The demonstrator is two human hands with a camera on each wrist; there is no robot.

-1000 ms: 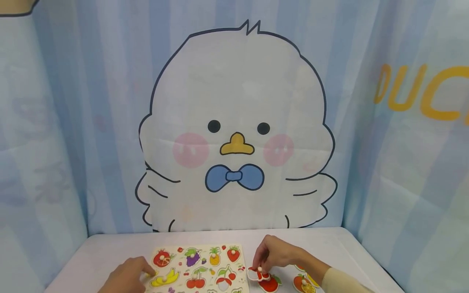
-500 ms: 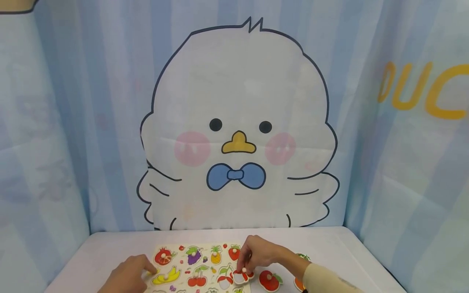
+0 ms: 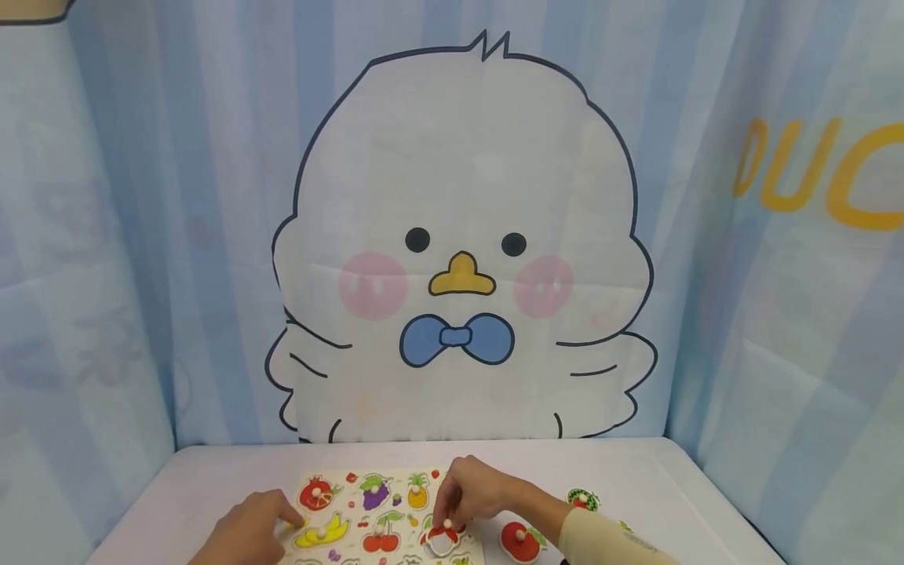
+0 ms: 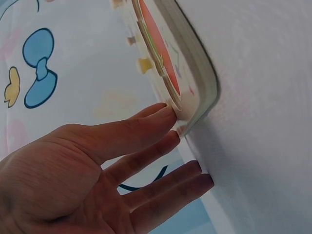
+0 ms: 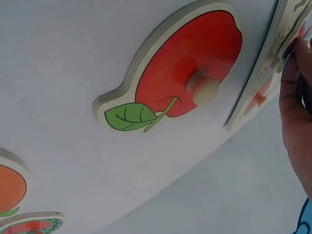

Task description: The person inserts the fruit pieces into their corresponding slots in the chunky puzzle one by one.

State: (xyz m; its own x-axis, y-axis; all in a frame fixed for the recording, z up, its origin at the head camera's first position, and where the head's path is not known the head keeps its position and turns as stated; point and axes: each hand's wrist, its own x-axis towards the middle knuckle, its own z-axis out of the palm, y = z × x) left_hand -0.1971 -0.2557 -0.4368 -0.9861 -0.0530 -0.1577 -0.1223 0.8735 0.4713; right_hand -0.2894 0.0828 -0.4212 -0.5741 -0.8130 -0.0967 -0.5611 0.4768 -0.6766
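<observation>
A cream wooden fruit puzzle board (image 3: 397,476) lies on the table, its fruit pieces fitted with small knobs. My right hand (image 3: 475,493) pinches a red-and-white fruit puzzle piece (image 3: 443,541) by its knob, low over the board's right part, at a matching red-and-white picture. Whether the piece touches the board is unclear. My left hand (image 3: 243,527) is at the board's left edge beside the bananas (image 3: 321,535). In the left wrist view, this hand's thumb and straight fingers (image 4: 151,151) touch the board's corner.
To the right of the board lies a red apple piece (image 5: 195,48) with a green leaf. Farther right are a watermelon piece (image 3: 582,500) and an orange piece (image 5: 9,187). A striped curtain (image 3: 233,235) with a printed duck hangs behind the table.
My right hand has moved left with the red-and-white piece, from over the apple piece to over the board. The left hand has stayed at the board's left edge.
</observation>
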